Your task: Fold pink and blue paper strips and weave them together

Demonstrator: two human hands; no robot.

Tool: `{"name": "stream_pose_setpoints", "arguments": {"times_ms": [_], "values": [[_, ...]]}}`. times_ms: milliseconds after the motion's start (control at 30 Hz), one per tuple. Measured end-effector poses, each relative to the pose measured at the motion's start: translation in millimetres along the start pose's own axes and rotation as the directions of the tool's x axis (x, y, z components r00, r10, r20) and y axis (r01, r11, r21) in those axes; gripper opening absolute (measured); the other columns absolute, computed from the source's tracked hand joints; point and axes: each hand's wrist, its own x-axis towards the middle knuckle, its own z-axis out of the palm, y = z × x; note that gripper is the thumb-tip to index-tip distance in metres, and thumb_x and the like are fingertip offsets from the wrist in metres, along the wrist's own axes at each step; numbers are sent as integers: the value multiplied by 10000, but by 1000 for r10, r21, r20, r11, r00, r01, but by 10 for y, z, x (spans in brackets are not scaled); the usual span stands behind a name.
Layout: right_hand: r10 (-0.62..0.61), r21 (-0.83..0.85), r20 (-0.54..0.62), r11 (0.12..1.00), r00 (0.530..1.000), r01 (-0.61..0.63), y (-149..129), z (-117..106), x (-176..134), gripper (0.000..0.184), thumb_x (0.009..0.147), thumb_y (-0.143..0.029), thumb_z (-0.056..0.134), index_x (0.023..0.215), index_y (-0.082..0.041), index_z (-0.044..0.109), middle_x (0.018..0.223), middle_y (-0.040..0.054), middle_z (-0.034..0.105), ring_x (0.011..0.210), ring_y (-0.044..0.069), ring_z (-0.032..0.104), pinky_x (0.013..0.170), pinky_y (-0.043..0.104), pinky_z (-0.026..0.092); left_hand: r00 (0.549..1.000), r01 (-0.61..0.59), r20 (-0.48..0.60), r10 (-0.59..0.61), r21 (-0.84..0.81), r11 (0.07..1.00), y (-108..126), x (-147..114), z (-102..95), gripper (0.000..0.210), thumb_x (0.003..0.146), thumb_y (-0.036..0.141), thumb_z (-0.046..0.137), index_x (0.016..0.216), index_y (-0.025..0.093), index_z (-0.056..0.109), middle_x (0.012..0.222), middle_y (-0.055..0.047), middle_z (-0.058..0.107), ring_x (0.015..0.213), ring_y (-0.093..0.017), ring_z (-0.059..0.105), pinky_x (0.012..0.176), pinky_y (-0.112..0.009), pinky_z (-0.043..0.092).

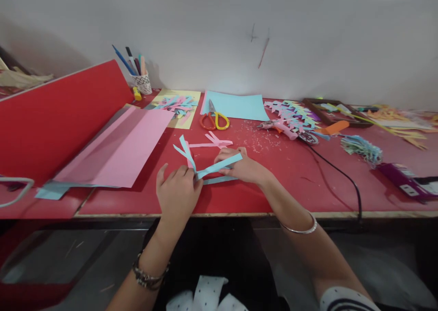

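Light blue paper strips (219, 166) cross and fold together between my hands above the red table. My left hand (179, 191) is closed on the strips at their folded crossing; its thumb and fingertips are partly hidden. One split blue end (185, 149) sticks up beyond its fingers, beside a bit of pink paper. My right hand (245, 167) has its fingers curled at the right ends of the blue strips, pinching them, with one strip passing over its fingers. Just behind the hands lie folded pink paper strips (214, 142) on the table.
Red-and-yellow scissors (215, 120) lie ahead, by blue sheets (239, 105). Pink sheets (137, 142) lean left near a red panel (68, 110). At right are a pink glue gun (285, 128) with a black cable (342, 176), and a purple stapler-like object (404, 181). A pen cup (143, 83) stands behind.
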Motion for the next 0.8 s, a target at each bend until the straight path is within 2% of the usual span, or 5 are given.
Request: {"name": "stream_pose_setpoints", "arguments": {"times_ms": [167,367,500,600,800], "values": [[-83,85,6,993,997,82,39,21,22,87,721,-189,595,786,-176,538,833,11,555,840,154,485,730,279,307,1000,-3,15,3,29,1000,-7,-5,10,157,718,239,475,654,191,610,661,-35,650,626,-192,585,763,-380,368],[-34,105,23,994,999,31,-4,39,3,201,708,-81,533,874,-194,526,905,5,574,860,152,507,802,332,283,999,-14,47,12,34,999,-15,1,7,159,720,238,488,673,166,622,685,-69,650,714,-237,572,590,-336,370],[-37,74,-49,996,998,41,-23,45,-7,182,739,-70,458,840,-191,550,891,12,601,883,156,520,859,374,245,997,-18,78,17,6,1000,-21,13,26,152,721,210,481,669,161,615,650,-74,620,700,-232,562,565,-316,382],[-42,89,-133,995,990,54,-1,53,17,184,721,-61,448,783,-184,570,825,6,615,816,143,533,864,362,263,993,9,121,-7,-20,1000,-19,25,33,145,729,200,476,684,157,608,666,-70,607,670,-212,567,551,-296,385],[-179,258,-192,940,965,225,-15,34,119,234,689,-54,463,867,-162,571,829,17,609,725,110,528,674,239,392,967,93,242,-82,-34,995,8,54,12,128,735,207,489,768,132,588,722,-75,603,680,-211,585,575,-285,393]]}}
